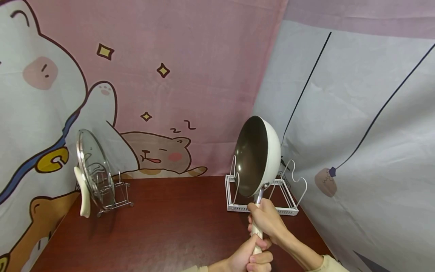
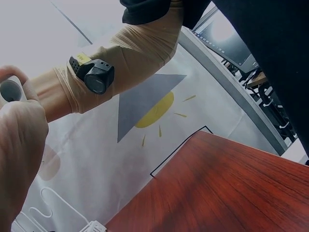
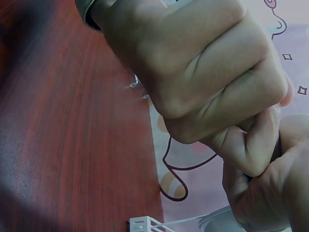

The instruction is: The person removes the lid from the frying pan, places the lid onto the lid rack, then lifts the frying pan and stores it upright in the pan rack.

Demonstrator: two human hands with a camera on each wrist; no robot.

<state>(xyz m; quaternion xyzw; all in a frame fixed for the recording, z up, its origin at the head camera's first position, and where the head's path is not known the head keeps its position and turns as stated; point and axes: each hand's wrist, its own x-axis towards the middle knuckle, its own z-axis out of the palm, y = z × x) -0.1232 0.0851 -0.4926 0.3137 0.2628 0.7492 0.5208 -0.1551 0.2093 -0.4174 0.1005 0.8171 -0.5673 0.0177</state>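
A wok point(image 1: 273, 151), white outside and dark inside, stands on its side with its open face turned left. My right hand point(image 1: 266, 219) grips its pale handle point(image 1: 257, 231) close to the metal neck. Below it my left hand point(image 1: 251, 257) is curled round the handle's end, and that end point(image 2: 10, 91) pokes out of the fist in the left wrist view. Wire hoops of a white rack point(image 1: 261, 209) stand on both sides of the wok. Whether the wok's lower rim rests on the rack cannot be told. In the right wrist view the left fist point(image 3: 193, 67) hides most of the handle.
At the left, a glass lid point(image 1: 96, 170) with a cream handle point(image 1: 83, 194) stands upright in a small metal wire rack point(image 1: 122, 194). The brown table point(image 1: 176, 223) meets a pink printed curtain point(image 1: 204, 75) behind and a grey one point(image 1: 367, 151) at the right.
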